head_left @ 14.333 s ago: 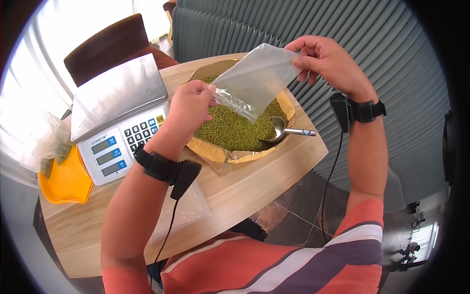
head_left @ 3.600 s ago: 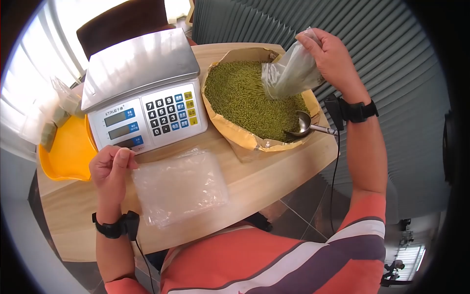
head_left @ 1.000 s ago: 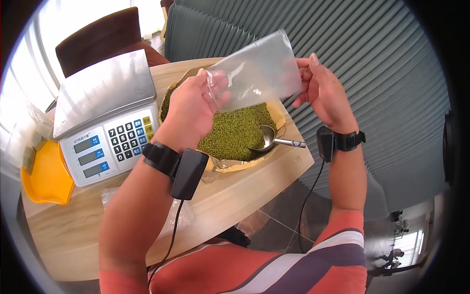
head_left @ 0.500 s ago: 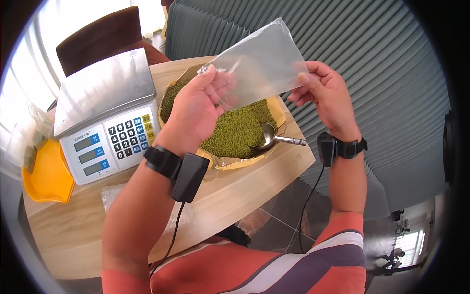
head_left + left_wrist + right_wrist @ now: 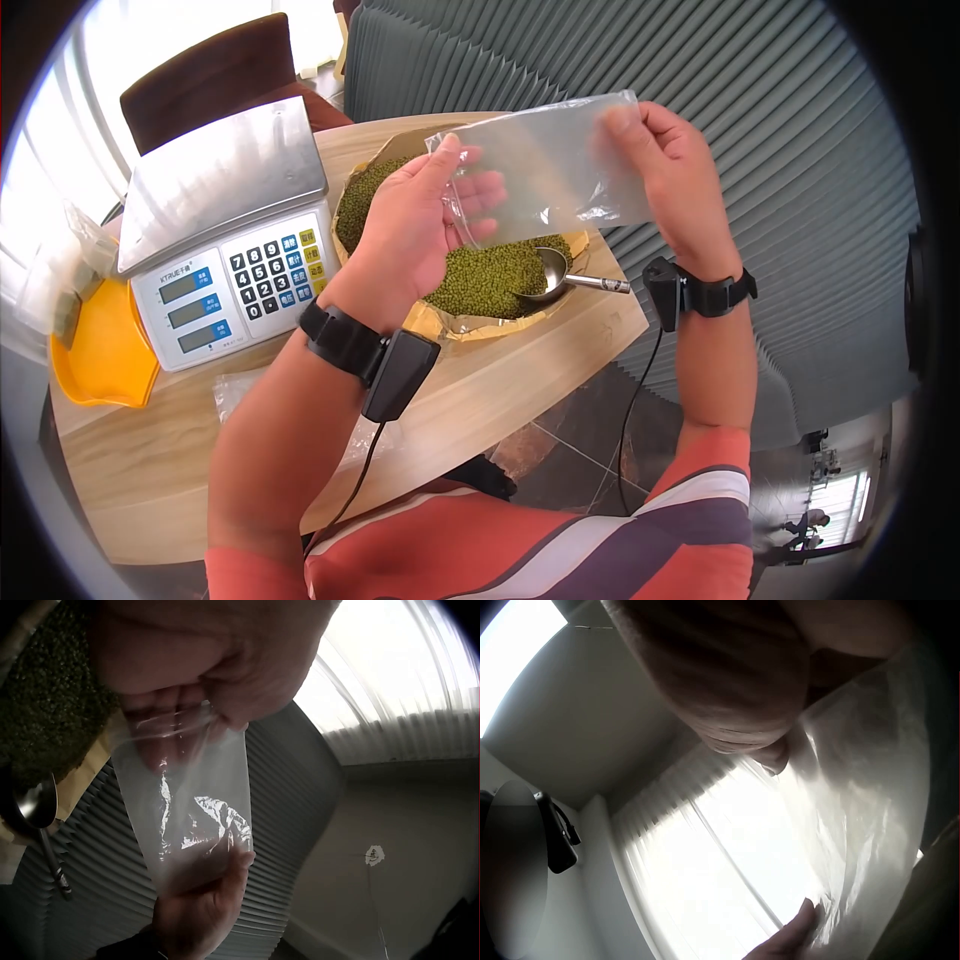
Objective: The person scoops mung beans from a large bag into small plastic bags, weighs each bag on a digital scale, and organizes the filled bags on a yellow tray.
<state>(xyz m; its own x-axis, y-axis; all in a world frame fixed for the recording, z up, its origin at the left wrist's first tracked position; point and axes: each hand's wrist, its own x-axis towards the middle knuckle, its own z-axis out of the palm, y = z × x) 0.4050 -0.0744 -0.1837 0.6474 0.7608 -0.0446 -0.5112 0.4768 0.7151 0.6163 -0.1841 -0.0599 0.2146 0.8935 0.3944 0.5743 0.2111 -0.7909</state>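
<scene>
A clear plastic bag (image 5: pixel 555 165) is stretched between both hands above the sack of beans. My left hand (image 5: pixel 405 225) pinches its left end, thumb at the upper edge and fingers spread behind the film. At the opposite end, my right hand (image 5: pixel 682 185) grips the bag near its upper corner, thumb in front. Below lie green mung beans (image 5: pixel 480 285) in an open brown paper sack (image 5: pixel 450 325), partly hidden by the bag and left hand. A metal scoop (image 5: pixel 598 284) rests with its bowl in the beans. In the left wrist view the bag (image 5: pixel 187 802) hangs flat and glossy.
A digital scale (image 5: pixel 215 345) with a steel platform stands left of the sack. Beyond it is a yellow tray (image 5: pixel 105 350) with filled clear bags (image 5: pixel 75 255). More plastic bags (image 5: pixel 232 392) lie under the left forearm. A grey pleated curtain (image 5: pixel 800 220) borders the right side.
Earlier, the left hand was near the scale while the right held the bunched bag over the beans. Now both hold it flat; since half a second ago, its right end tilted down and the right thumb moved higher.
</scene>
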